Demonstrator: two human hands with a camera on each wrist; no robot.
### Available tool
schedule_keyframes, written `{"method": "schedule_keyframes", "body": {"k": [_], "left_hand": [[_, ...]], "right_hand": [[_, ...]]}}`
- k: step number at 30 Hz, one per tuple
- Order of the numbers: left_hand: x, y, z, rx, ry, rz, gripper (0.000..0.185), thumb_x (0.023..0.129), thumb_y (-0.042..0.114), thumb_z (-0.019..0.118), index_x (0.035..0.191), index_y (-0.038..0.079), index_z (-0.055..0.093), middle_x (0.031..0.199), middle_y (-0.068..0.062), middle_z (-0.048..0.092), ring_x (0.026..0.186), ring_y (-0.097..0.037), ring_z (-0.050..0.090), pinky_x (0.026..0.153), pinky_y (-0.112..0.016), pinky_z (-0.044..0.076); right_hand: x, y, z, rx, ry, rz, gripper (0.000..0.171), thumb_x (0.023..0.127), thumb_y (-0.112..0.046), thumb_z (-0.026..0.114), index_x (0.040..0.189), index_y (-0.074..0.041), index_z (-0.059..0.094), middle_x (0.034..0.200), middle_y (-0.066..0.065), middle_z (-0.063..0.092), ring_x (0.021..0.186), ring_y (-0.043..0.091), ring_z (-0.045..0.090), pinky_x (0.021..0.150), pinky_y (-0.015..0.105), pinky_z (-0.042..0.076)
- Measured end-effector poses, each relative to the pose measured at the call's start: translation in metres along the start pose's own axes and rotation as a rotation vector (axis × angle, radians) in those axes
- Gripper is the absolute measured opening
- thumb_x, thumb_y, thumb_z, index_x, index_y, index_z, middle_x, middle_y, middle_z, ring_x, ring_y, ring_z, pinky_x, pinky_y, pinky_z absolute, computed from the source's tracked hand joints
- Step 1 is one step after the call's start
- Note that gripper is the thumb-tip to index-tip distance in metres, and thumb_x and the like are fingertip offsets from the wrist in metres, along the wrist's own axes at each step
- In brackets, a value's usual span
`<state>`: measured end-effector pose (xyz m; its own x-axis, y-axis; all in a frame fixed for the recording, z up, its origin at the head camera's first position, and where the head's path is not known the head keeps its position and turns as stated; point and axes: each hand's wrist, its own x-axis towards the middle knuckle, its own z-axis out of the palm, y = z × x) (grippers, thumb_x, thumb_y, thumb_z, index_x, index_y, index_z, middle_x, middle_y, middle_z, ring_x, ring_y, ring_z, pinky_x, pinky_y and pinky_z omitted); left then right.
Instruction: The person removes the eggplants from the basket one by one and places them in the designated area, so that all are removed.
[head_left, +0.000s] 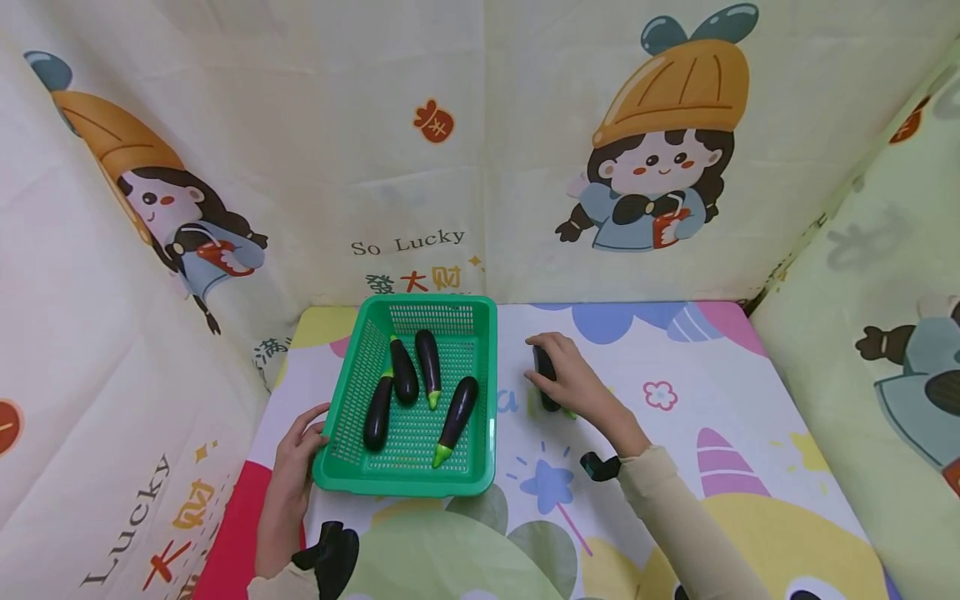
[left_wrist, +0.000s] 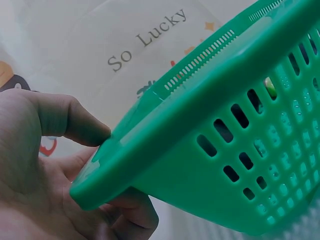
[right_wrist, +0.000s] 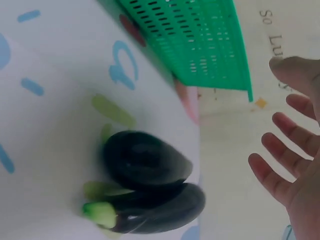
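A: What's the left hand (head_left: pixel 288 467) doing at the near left?

B: It holds the near-left corner of the green basket (left_wrist: pixel 210 145); the left wrist view shows the thumb on the rim and the fingers (left_wrist: pixel 132 212) curled beneath.

A: And what lies in the basket?

B: Four eggplants (head_left: pixel 457 412) lie on its mesh floor.

A: And farther right?

B: The right hand (head_left: pixel 572 379) hovers over an eggplant on the desk (right_wrist: pixel 150 182), just right of the basket. In the right wrist view its fingers (right_wrist: pixel 280 150) are spread wide, clear of it; a second dark one seems to lie against it.
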<state>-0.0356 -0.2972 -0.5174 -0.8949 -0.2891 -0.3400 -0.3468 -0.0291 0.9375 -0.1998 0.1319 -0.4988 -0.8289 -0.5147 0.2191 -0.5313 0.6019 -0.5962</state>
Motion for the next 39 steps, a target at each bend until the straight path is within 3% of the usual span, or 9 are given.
{"method": "schedule_keyframes", "body": {"k": [7, 17, 28, 34, 39], "left_hand": [[0.000, 0.000, -0.001, 0.009, 0.005, -0.025, 0.062, 0.101, 0.010, 0.058, 0.158, 0.017, 0.037, 0.115, 0.023, 0.062, 0.108, -0.004, 0.061, 0.090, -0.016, 0.057], [0.001, 0.001, 0.000, 0.016, 0.011, -0.029, 0.063, 0.101, 0.011, 0.059, 0.159, 0.019, 0.036, 0.116, 0.023, 0.062, 0.109, -0.004, 0.062, 0.091, -0.017, 0.057], [0.001, 0.001, 0.001, 0.009, 0.007, -0.042, 0.062, 0.102, 0.011, 0.058, 0.160, 0.019, 0.036, 0.115, 0.024, 0.063, 0.110, -0.004, 0.062, 0.092, -0.016, 0.057], [0.002, 0.001, -0.001, -0.009, 0.002, -0.037, 0.062, 0.102, 0.008, 0.055, 0.159, 0.018, 0.036, 0.113, 0.023, 0.063, 0.109, -0.004, 0.060, 0.089, -0.016, 0.057], [0.001, 0.000, -0.001, -0.005, 0.007, -0.064, 0.063, 0.102, 0.010, 0.058, 0.160, 0.021, 0.036, 0.116, 0.024, 0.061, 0.111, -0.004, 0.060, 0.092, -0.016, 0.057]], "right_hand": [[0.007, -0.020, -0.001, -0.084, -0.058, -0.101, 0.055, 0.098, -0.032, 0.074, 0.144, -0.010, 0.054, 0.147, 0.012, 0.054, 0.138, 0.032, 0.050, 0.115, 0.054, 0.046], [0.022, -0.044, 0.007, -0.248, -0.139, -0.348, 0.056, 0.098, -0.036, 0.073, 0.144, -0.011, 0.054, 0.144, 0.008, 0.056, 0.137, 0.027, 0.052, 0.110, 0.049, 0.050], [0.039, -0.062, 0.020, -0.373, -0.331, -0.476, 0.056, 0.099, -0.044, 0.069, 0.146, -0.017, 0.053, 0.149, 0.006, 0.053, 0.140, 0.028, 0.050, 0.112, 0.051, 0.048], [0.049, -0.072, 0.030, -0.388, -0.435, -0.550, 0.056, 0.098, -0.043, 0.070, 0.146, -0.019, 0.053, 0.148, 0.005, 0.054, 0.139, 0.027, 0.050, 0.115, 0.049, 0.045], [0.055, -0.075, 0.038, -0.377, -0.495, -0.557, 0.057, 0.098, -0.044, 0.070, 0.147, -0.022, 0.052, 0.147, 0.004, 0.056, 0.139, 0.026, 0.051, 0.116, 0.048, 0.044]]}}
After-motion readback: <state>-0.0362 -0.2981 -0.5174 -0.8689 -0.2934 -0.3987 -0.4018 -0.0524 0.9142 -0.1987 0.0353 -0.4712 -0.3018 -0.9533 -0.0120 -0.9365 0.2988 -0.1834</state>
